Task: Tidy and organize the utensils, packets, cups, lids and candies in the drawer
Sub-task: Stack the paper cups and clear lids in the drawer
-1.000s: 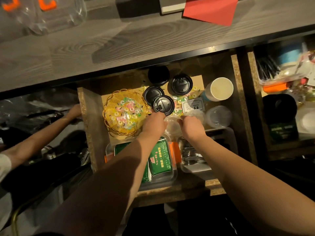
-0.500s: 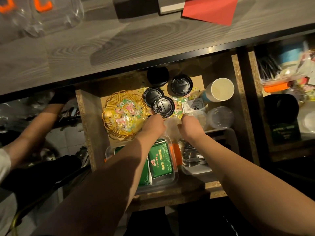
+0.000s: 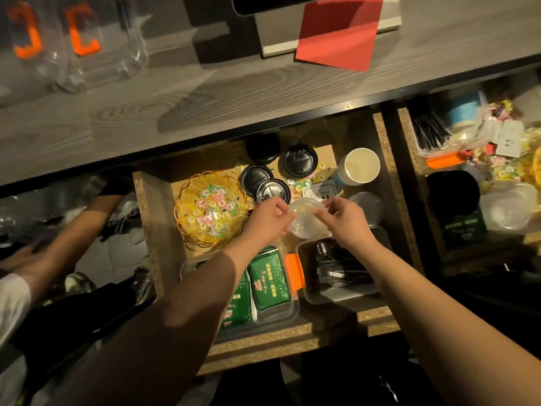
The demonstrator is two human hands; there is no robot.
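Observation:
Both my hands grip a small clear plastic cup [image 3: 304, 221] over the middle of the open drawer [image 3: 152, 218]; my left hand [image 3: 268, 219] pinches its left rim and my right hand [image 3: 344, 222] its right rim. A yellow wicker basket [image 3: 187, 200] of wrapped candies stands at the left. Several black lids [image 3: 300, 159] lie at the back, with loose candies [image 3: 298, 183] among them. A white paper cup [image 3: 361, 165] and another clear cup [image 3: 366, 208] lie at the right. Green packets [image 3: 268, 281] fill a clear tray at the front, beside a tray of utensils [image 3: 336, 273].
A grey wooden counter [image 3: 205, 92] with a red sheet [image 3: 339, 30] overhangs the drawer's back. A second open drawer [image 3: 468, 183] full of items lies to the right. Another person's arm [image 3: 73, 230] reaches into the space at the left.
My hands have lifted the clear cup up off the drawer floor and spread to its two rims. The other person's arm at the left has shifted.

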